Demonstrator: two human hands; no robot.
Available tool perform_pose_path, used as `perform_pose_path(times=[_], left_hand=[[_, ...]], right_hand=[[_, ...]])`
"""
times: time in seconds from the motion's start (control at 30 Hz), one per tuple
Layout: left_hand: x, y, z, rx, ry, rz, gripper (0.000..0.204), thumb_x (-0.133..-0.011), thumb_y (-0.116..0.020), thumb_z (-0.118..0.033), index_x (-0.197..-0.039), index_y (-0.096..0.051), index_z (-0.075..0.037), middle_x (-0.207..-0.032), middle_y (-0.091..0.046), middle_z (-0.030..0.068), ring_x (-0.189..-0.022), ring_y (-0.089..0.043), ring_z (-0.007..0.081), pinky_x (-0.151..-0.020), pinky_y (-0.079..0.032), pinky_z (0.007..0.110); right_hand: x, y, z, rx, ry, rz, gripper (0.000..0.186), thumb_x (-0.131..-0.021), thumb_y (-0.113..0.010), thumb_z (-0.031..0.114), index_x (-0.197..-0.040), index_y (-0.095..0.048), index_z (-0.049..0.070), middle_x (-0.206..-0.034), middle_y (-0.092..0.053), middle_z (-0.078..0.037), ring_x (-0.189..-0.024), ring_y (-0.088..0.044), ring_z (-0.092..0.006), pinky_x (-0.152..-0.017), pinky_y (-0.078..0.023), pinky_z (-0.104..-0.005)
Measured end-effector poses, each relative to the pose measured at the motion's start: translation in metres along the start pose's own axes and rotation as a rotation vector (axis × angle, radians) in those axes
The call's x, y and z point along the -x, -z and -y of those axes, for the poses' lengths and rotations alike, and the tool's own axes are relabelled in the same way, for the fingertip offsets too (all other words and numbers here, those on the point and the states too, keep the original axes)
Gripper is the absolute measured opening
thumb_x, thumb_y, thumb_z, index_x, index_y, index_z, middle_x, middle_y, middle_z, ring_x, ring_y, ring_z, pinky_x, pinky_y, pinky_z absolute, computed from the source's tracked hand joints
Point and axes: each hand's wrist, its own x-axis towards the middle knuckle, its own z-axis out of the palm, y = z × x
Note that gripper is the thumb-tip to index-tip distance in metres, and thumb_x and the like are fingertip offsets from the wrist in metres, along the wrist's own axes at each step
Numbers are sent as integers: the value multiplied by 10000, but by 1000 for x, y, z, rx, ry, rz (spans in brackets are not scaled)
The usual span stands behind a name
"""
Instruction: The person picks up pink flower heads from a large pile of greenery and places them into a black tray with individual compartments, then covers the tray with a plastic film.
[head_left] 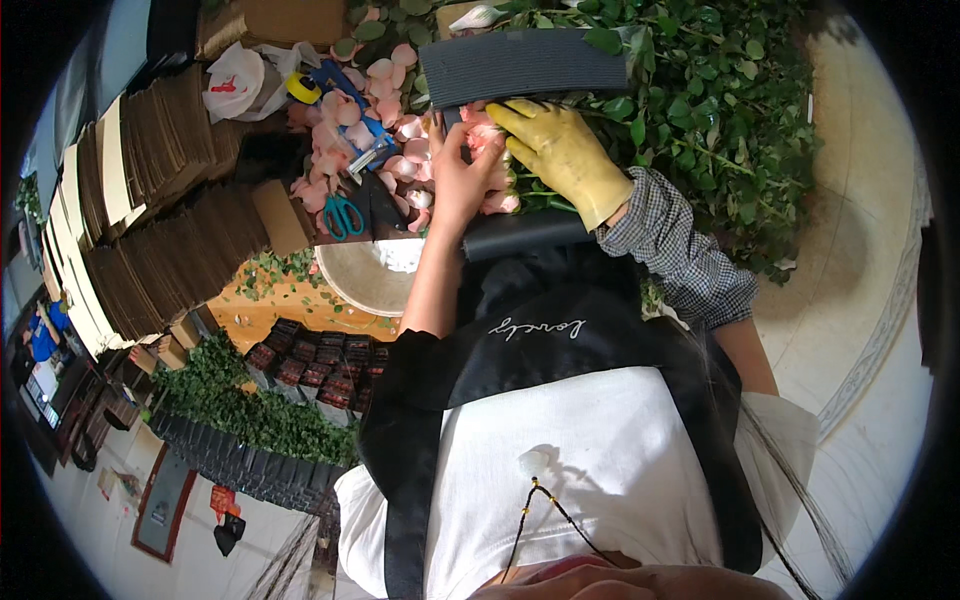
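Observation:
Pink roses [484, 132] lie between my two hands on the work surface, below a dark grey corrugated sheet [525, 68]. My bare left hand [463, 175] curls around their left side, its fingers bent and the thumb against the blooms. From the right, my right hand [560, 150], in a yellow rubber glove, rests on the roses with its fingertips over the petals. The glove hides part of the blooms. Their green stems run under the right wrist. Just below the hands is a black roll [525, 233].
Loose pink petals [385, 85], teal-handled scissors [343, 216] and a yellow tape measure [303, 88] lie left. Leafy green stems [715, 120] pile up at right. Cardboard stacks [170, 260] stand far left. A pale round basin [365, 278] sits beside my left forearm.

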Motion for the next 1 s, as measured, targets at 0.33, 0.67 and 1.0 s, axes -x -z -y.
perform_pose_path(times=[0.33, 0.67, 1.0], left_hand=[[13, 68, -48, -32, 169, 56, 290, -1062, -527, -203, -1082, -684, 40, -861, -695, 58, -806, -656, 141, -733, -515, 294], [4, 30, -32, -41, 114, 435, 294, -1035, -496, -149, -1154, -662, 63, -934, -737, 150, -845, -709, 209, -798, -559, 341], [-11, 54, -32, 163, 153, 682, 373, -1093, -460, -219, -1268, -607, 76, -1123, -718, 155, -1017, -697, 204, -933, -559, 333]], right_hand=[[3, -4, 15, 507, 23, 90, 457, -876, -615, 180, -1322, -586, 86, -1246, -637, -60, -1028, -668, -232, -868, -539, -359], [54, 51, 22, -948, 32, 41, 424, -965, -637, 119, -1377, -580, 37, -1327, -662, -121, -1197, -648, -231, -1032, -502, -358], [186, 42, -9, -1046, -381, 451, 569, -951, -704, 238, -1446, -514, 31, -1466, -553, -164, -1380, -504, -268, -1143, -384, -393]])
